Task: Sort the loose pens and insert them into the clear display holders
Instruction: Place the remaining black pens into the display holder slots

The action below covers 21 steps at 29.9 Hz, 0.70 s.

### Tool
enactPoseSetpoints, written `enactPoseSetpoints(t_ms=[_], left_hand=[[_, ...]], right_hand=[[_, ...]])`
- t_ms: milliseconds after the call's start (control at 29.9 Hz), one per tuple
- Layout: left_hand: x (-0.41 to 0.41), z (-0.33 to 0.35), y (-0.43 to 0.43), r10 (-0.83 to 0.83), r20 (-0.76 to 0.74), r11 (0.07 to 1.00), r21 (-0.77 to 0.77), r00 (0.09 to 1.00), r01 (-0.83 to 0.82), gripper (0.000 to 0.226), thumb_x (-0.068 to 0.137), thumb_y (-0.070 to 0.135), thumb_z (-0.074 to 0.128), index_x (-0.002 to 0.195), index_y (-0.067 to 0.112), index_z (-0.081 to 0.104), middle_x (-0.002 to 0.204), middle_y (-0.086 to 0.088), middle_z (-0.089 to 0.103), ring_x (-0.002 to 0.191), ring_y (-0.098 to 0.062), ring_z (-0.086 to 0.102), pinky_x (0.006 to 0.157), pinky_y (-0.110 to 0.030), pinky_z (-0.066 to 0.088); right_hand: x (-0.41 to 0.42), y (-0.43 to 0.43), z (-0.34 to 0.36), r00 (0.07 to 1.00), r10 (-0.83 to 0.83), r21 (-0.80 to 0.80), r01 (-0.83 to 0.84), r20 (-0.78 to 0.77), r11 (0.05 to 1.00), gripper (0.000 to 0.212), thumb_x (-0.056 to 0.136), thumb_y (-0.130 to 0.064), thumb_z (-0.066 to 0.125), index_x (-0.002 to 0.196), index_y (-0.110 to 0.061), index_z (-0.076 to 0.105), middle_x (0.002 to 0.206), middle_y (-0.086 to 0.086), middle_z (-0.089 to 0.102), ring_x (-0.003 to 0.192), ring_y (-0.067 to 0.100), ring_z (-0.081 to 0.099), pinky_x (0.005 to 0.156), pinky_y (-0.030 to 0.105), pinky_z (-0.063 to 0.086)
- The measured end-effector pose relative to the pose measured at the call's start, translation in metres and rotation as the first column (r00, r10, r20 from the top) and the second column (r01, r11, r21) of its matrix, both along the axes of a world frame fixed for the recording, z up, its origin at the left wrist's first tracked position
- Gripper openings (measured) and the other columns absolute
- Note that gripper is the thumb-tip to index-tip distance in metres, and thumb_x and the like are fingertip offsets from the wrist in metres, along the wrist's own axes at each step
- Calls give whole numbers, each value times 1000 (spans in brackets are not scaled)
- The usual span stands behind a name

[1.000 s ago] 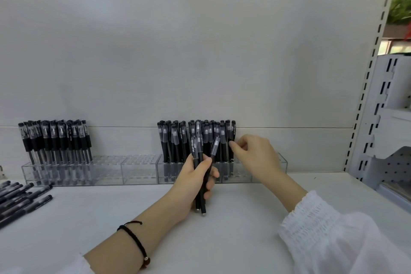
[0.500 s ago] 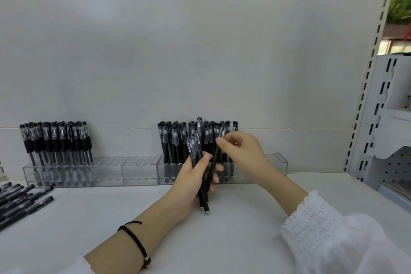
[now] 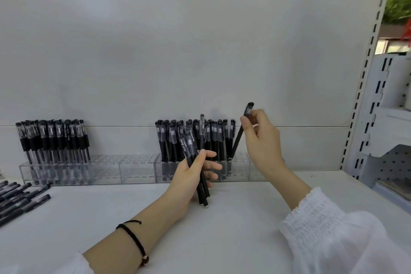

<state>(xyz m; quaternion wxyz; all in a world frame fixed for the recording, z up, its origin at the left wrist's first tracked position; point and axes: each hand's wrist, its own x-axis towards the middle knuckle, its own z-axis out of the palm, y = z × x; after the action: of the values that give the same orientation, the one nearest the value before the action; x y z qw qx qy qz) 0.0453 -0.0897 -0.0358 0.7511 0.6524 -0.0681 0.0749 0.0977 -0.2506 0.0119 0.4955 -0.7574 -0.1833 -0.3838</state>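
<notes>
White shelf top (image 3: pixel 244 229): bundle of black capped pens (image 3: pixel 202 191) is gripped by left hand (image 3: pixel 186 182); single tilted black pen (image 3: pixel 238 138) is pinched by right hand (image 3: pixel 263 140), tip at clear plastic slotted holder (image 3: pixel 240 171).

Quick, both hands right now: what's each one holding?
Left hand: grips a bundle of black pens.
Right hand: pinches a single black pen near its cap.
</notes>
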Motion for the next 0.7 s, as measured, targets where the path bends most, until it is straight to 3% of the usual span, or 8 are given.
enactPoseSetpoints(t_ms=[100, 200, 267, 434, 568, 701], left_hand=[[-1, 0, 1, -44, 21, 999, 0, 999, 44, 32, 102, 37, 42, 109, 18, 67, 86, -3, 74, 70, -14, 65, 61, -25, 53], [-1, 0, 2, -87, 31, 996, -14, 996, 87, 32, 101, 37, 42, 112, 18, 66, 83, -6, 73, 69, -14, 65, 63, -25, 54], [-2, 0, 2, -113, 32, 993, -18, 993, 114, 33, 99, 40, 44, 113, 20, 66, 80, -6, 72, 65, -15, 64, 62, -26, 55], [-4, 0, 1, -180, 50, 983, 40, 982, 178, 30, 94, 47, 49, 108, 29, 68, 61, 1, 53, 48, -11, 40, 47, -23, 41], [-4, -1, 1, -188, 29, 981, 54, 982, 186, 33, 97, 43, 48, 118, 19, 56, 62, 1, 53, 48, -10, 35, 44, -22, 35], [-3, -3, 1, -196, 20, 977, 90, 980, 193, 37, 97, 43, 48, 112, 9, 49, 65, 0, 59, 47, -12, 39, 42, -23, 35]], right_hand=[[4, 0, -7, 998, -27, -221, 13, -61, 975, 10, 98, -34, 51, 93, -25, 50, 73, -14, 55, 60, 7, 49, 59, 30, 38], [5, 3, -13, 978, -101, -442, 9, -185, 897, 14, 97, -39, 50, 96, -25, 52, 83, -8, 61, 74, 15, 57, 66, 33, 45], [4, 3, -14, 963, -147, -458, 28, -224, 888, 19, 96, -44, 50, 98, -25, 53, 84, -8, 63, 78, 17, 58, 68, 34, 47], [-2, 1, -9, 943, -316, -396, 251, -108, 883, 36, 91, -59, 42, 84, -25, 51, 71, -10, 58, 67, 13, 56, 58, 30, 43], [-9, 5, -4, 995, -50, -206, 31, -88, 978, 33, 93, -50, 46, 74, -25, 55, 65, -12, 58, 55, 4, 48, 56, 27, 38], [-15, 11, -1, 982, 174, -188, -186, -78, 964, 24, 92, -40, 58, 70, -30, 61, 65, -16, 59, 55, 1, 47, 58, 19, 35]])
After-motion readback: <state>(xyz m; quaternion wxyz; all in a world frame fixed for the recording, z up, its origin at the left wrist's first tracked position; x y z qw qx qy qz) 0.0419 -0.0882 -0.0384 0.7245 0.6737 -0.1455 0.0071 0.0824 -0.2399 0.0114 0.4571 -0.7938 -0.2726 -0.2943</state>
